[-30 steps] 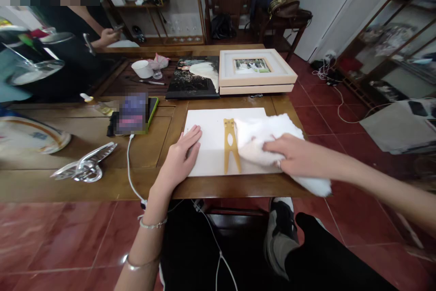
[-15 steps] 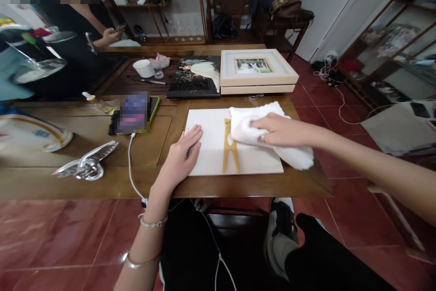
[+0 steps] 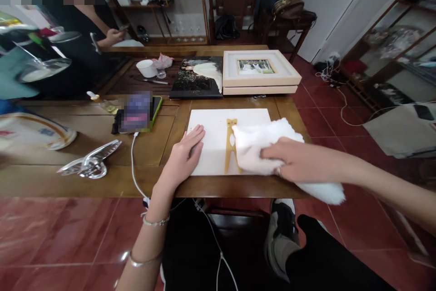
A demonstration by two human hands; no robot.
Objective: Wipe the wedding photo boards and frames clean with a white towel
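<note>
A white flat board (image 3: 209,145) lies near the front edge of the wooden table. My left hand (image 3: 185,155) rests on its left side, palm down with the fingers stretched out. On the board's middle is a yellow cat-shaped figure with long legs (image 3: 229,136); whether it is a loose piece or a print I cannot tell. My right hand (image 3: 289,157) presses a bunched white cloth (image 3: 255,145) on the right part of the board, fingers closed over it. The cloth hides the figure's right leg, and one end of it hangs past the table edge.
Behind the board are a black photo panel (image 3: 197,77) and stacked light wood frames (image 3: 260,73). To the left lie a phone (image 3: 136,111) on a white cable, a silver claw clip (image 3: 90,159) and a small dropper bottle (image 3: 102,102). Across the table, a person's hand (image 3: 116,36) holds a phone.
My right hand has moved the cloth toward me and slightly right, uncovering the board's upper right and covering the figure's right leg. My left hand stays put on the board.
</note>
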